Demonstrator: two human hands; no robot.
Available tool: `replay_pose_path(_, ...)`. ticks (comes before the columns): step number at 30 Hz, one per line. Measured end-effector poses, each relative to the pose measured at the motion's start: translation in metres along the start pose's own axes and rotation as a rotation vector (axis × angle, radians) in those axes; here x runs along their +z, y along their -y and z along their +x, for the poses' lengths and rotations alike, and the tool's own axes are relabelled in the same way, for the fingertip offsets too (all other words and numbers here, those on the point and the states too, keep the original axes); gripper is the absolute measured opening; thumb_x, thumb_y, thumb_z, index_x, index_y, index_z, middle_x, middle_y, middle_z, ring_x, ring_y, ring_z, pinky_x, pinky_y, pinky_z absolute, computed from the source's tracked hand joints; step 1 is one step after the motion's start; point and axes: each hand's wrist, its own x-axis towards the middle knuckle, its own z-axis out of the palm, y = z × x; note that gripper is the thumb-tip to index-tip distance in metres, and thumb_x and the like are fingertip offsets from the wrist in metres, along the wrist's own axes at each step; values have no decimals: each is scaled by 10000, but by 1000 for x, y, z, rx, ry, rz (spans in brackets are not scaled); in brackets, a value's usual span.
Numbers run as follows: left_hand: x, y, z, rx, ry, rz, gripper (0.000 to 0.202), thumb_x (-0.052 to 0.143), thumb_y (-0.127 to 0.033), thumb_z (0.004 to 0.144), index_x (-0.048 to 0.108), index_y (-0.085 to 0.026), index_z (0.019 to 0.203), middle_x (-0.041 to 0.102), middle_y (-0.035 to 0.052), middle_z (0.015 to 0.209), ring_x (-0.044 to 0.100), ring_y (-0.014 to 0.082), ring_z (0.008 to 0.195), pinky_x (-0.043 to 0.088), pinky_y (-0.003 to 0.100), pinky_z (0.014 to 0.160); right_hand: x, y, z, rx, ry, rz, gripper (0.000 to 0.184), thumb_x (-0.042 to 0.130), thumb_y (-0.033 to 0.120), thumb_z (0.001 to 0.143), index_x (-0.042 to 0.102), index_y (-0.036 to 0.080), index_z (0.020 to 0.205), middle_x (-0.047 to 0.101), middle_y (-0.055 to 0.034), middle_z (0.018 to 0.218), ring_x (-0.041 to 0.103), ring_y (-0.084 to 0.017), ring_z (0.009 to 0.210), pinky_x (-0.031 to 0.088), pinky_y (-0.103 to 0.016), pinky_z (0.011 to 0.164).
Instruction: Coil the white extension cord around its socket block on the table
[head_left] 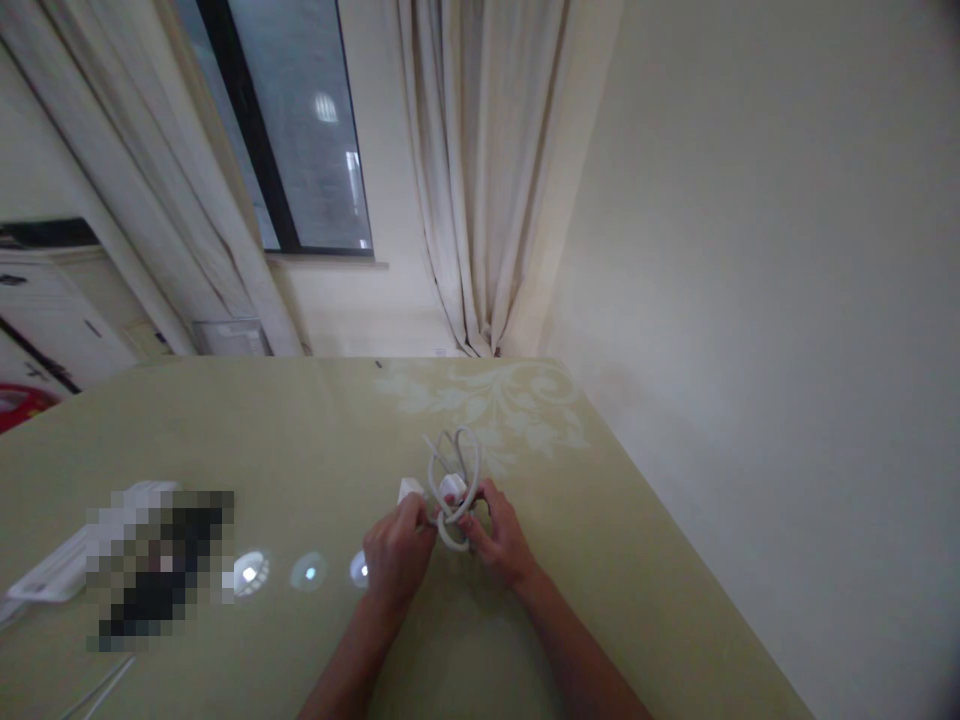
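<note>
A white cable (456, 462) lies in loose loops on the glossy green table (300, 440), with a small white plug block (453, 488) in its middle. My left hand (399, 556) is closed on the cable at the loops' near left side. My right hand (501, 540) pinches the cable and the plug block from the right. A second white block (409, 489) peeks out just above my left hand. Both hands meet at the bundle, knuckles toward the camera.
A blurred-out patch (157, 565) covers items on white paper (52, 575) at the table's left. A thin white wire (97, 690) lies at the bottom left. Curtains (480, 170), a window (292, 120) and a plain wall (787, 300) stand behind.
</note>
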Motion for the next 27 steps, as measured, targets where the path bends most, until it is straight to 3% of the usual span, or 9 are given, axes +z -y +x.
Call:
replay_pose_path(4, -2, -4, 3, -158, 126, -49, 248, 644, -232, 827, 508, -203, 621, 544, -36, 533, 448, 112, 465, 240, 245, 523, -2, -1, -1, -36, 3, -30, 382, 552, 561, 959, 633, 220, 1110, 669, -65, 1032, 605, -227, 975, 468, -354, 910)
replay_pose_path(8, -4, -12, 6, -340, 135, -318, 250, 691, -323, 782, 533, -207, 627, 594, -29, 551, 521, 125, 497, 340, 222, 532, -5, -6, -3, -108, 34, -52, 509, 528, 648, 938, 620, 232, 1216, 667, -105, 1131, 609, -274, 1054, 478, -408, 957)
replay_pose_path(11, -2, -17, 6, -498, 114, -562, 181, 722, -356, 761, 635, -200, 794, 732, 22, 749, 672, 182, 662, 470, 239, 604, -4, -9, -4, -145, 36, -64, 571, 641, 640, 878, 592, 229, 1271, 658, -126, 1190, 612, -298, 1112, 487, -434, 983)
replay_pose_path(13, 2, -18, 5, -579, 103, -741, 240, 728, -360, 767, 652, -190, 918, 771, 66, 900, 723, 216, 782, 537, 275, 671, 0, -9, -5, -175, 38, -90, 633, 746, 600, 813, 572, 224, 1292, 652, -134, 1217, 612, -302, 1131, 491, -442, 992)
replay_pose_path(16, 10, -14, 4, -647, 92, -913, 348, 753, -353, 760, 665, -180, 1048, 771, 105, 1043, 740, 249, 929, 586, 337, 782, 6, -7, -5, -192, 2, -139, 659, 835, 530, 746, 575, 217, 1265, 659, -135, 1194, 629, -295, 1093, 507, -438, 965)
replay_pose_path(21, 17, -11, 4, -677, 105, -1003, 439, 793, -369, 731, 734, -179, 1122, 774, 105, 1103, 729, 279, 1026, 580, 400, 912, 17, -4, -9, -178, -90, -175, 669, 861, 467, 702, 572, 207, 1247, 653, -139, 1171, 636, -294, 1062, 533, -429, 924)
replay_pose_path(27, 12, -18, 8, -798, 191, -1195, 547, 813, -432, 723, 747, -172, 1200, 774, 113, 1123, 728, 305, 1031, 589, 414, 891, 23, -4, -12, -172, -163, -151, 550, 757, 329, 765, 562, 210, 1265, 654, -139, 1176, 629, -298, 1091, 528, -443, 958)
